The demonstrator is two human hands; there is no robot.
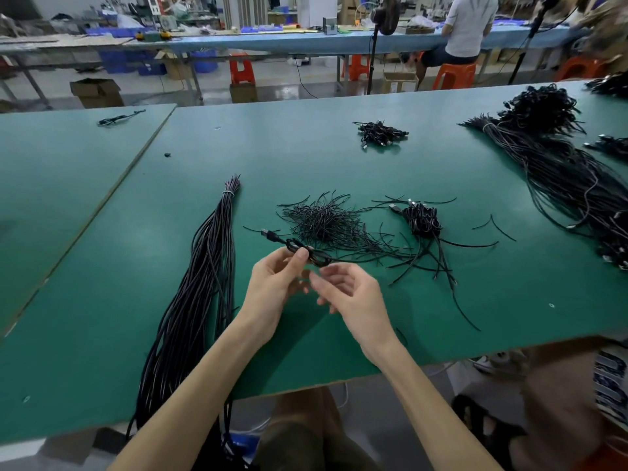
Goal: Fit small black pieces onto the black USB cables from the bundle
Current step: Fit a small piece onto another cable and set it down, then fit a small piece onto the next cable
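green tabletop (pixel 339 158) fills the near view; beyond it run a long blue bench (pixel 272 40), orange stools (pixel 242 69) and a seated person (pixel 467 28). the left hand (pixel 272 283) grips a coiled black usb cable (pixel 307 253) just above the table's front part, thumb over the coil, its plug (pixel 266 232) pointing away to the left. the right hand (pixel 353 294) is just beside the coil, fingers loosely curled and blurred; whether it pinches anything cannot be told. behind the hands lies a loose pile of short black ties (pixel 323 219), and to its right a tied coil (pixel 423 219) with plugs showing. a long cable bundle (pixel 204 283) stretches along the left and hangs over the table's edge. a big heap of cables (pixel 560 171) lies far right, a small pile (pixel 380 132) farther back. an open cardboard box (pixel 97 93) stands on the floor, its contents hidden.
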